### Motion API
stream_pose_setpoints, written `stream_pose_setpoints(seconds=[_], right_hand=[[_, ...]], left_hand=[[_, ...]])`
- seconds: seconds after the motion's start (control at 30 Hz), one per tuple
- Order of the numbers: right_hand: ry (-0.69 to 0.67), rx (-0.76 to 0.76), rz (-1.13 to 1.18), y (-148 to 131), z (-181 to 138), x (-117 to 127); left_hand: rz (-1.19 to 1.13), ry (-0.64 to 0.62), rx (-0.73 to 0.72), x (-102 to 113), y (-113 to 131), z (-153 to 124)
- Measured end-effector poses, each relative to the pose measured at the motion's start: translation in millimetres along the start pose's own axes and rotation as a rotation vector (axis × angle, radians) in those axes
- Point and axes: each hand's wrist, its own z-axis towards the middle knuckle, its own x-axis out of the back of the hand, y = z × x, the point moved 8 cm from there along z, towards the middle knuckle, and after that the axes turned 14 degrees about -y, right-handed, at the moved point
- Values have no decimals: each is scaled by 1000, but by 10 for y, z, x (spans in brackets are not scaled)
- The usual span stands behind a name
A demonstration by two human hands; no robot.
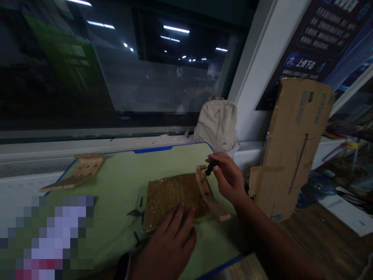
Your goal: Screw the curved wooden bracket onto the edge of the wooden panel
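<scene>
My right hand (pixel 230 178) grips a short black-handled screwdriver (pixel 211 166). Its tip points down at a hole in a curved wooden piece (pixel 215 206), which stands along the right edge of a brown board (pixel 163 198). That board looks wrapped in clear tape or film and has small holes in its top. Fingers stretched out, my left hand (pixel 171 243) lies flat on the board's near part. Whether a screw sits under the screwdriver tip is too small to tell. Several dark screws (pixel 135 212) lie left of the board.
A second curved wooden piece (pixel 84 171) with holes rests at the left edge of the green table (pixel 116 182). Behind the table, a beige backpack (pixel 217 120) leans by the window. A tall cardboard sheet (pixel 297 147) stands at the right. The lower left corner is pixelated.
</scene>
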Motion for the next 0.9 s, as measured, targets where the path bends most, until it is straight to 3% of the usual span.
stream_pose_setpoints(seconds=[0.13, 0.23, 0.33, 0.57, 0.73, 0.9], right_hand=[[6, -7, 38, -29, -19, -27], [70, 25, -151, -87, -14, 43], [21, 73, -287, -140, 15, 23], [-77, -9, -8, -27, -20, -109], [77, -6, -154, -34, -17, 49], [23, 7, -186, -76, 42, 63]], left_hand=[[3, -9, -9, 24, 8, 3], [-4, 1, -9, 11, 12, 0], [-8, 22, -11, -3, 13, -2], [-14, -10, -4, 19, 2, 6], [-9, -27, 3, 38, -3, 11], [-9, 1, -8, 40, 0, 1]])
